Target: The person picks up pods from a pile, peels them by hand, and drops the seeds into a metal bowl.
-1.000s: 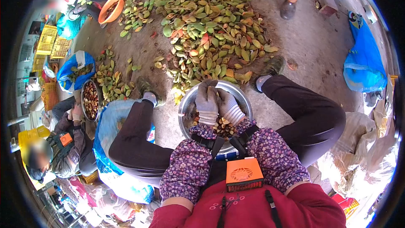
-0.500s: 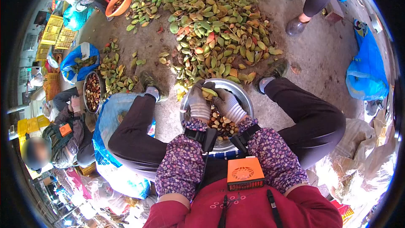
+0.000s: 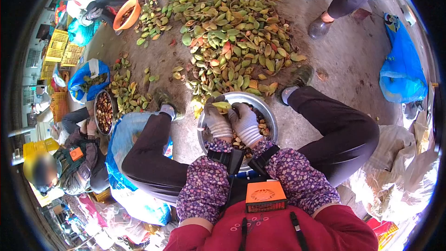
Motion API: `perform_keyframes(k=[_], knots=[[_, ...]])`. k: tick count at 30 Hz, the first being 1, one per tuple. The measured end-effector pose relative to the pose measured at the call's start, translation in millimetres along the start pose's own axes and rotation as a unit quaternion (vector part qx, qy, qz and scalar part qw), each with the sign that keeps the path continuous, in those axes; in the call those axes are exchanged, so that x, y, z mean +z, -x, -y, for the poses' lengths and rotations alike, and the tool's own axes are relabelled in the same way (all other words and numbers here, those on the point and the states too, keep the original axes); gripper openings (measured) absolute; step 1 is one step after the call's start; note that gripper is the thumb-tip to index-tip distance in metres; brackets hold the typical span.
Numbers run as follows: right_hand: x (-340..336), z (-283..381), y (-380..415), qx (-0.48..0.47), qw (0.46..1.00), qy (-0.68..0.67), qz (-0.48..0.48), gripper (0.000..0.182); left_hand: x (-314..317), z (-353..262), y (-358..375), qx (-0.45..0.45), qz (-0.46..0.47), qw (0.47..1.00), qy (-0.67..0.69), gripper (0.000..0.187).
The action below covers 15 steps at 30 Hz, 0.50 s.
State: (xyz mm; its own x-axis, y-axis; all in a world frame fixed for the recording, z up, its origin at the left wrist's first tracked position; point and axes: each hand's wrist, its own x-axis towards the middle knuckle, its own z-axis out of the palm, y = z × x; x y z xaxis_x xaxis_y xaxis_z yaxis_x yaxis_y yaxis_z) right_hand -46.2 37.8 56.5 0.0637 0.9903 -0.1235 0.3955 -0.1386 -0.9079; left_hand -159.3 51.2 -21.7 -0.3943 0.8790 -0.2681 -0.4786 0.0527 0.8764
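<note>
A green-yellow pod [image 3: 222, 107] is pinched above a metal bowl [image 3: 275, 123] between my knees. My left hand [image 3: 217, 120], in a grey and white knitted glove, is closed around the pod's left side. Gloved alike, my right hand [image 3: 246, 123] has its fingers curled in at the pod's right end; the exact contact of its fingertips is hidden. Brown and cream nut-like pieces [image 3: 264, 128] lie in the bowl under my hands. Just beyond the rim spreads a large heap of green, yellow and reddish pods [image 3: 241, 42].
Another person [image 3: 76, 158] sits at the left near a bowl of brown pieces [image 3: 104, 111]. Blue bags [image 3: 88, 81] lie on both sides. An orange basket [image 3: 127, 14] stands at the far left, and a person's shoe [image 3: 319, 27] is behind the heap.
My hands have shifted slightly and turned the pod, which now shows a broader yellow-green face. The view has moved a little, and the standing person's feet have shifted.
</note>
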Motion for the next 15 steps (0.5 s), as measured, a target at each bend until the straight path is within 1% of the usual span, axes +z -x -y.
perform_keyframes(k=[2,3,4,6,7,8,10,11,12,13,14,15], knots=[[-3,6,1,-0.013,0.998,-0.048,-0.034,0.023,5,-1,5,0.005,0.004,1.0,0.015,0.03],[-2,6,1,-0.027,0.998,-0.045,-0.043,0.023,9,-2,3,0.014,-0.023,0.999,-0.023,0.034],[-1,6,1,-0.026,0.998,-0.045,-0.042,0.023,12,-2,2,0.023,-0.05,0.997,-0.06,0.037],[3,2,2,-0.057,0.998,-0.025,0.004,0.026,8,-2,-3,0.036,-0.048,0.996,-0.062,0.036],[7,-5,2,-0.077,0.997,0.012,-0.008,0.028,4,1,-3,0.051,-0.045,0.996,-0.064,0.036],[13,-11,1,-0.073,0.997,0.012,-0.008,0.028,13,-9,2,0.048,-0.045,0.996,-0.065,0.036],[21,-19,-3,-0.014,0.997,-0.066,0.021,0.029,36,-34,15,0.078,-0.038,0.969,-0.23,0.032],[20,-21,-7,0.028,0.992,-0.114,0.049,0.029,41,-41,19,0.134,0.008,0.943,-0.304,0.027],[17,-25,-12,0.03,0.992,-0.113,0.047,0.029,45,-42,22,0.132,0.011,0.944,-0.303,0.027],[17,-31,-16,0.125,0.972,-0.167,0.111,0.031,48,-41,24,0.128,0.033,0.943,-0.305,0.026],[16,-38,-20,0.225,0.938,-0.206,0.166,0.032,50,-39,26,0.124,0.057,0.941,-0.308,0.026],[12,-45,-20,0.274,0.907,-0.261,0.186,0.031,52,-35,26,0.173,0.056,0.928,-0.326,0.028]])
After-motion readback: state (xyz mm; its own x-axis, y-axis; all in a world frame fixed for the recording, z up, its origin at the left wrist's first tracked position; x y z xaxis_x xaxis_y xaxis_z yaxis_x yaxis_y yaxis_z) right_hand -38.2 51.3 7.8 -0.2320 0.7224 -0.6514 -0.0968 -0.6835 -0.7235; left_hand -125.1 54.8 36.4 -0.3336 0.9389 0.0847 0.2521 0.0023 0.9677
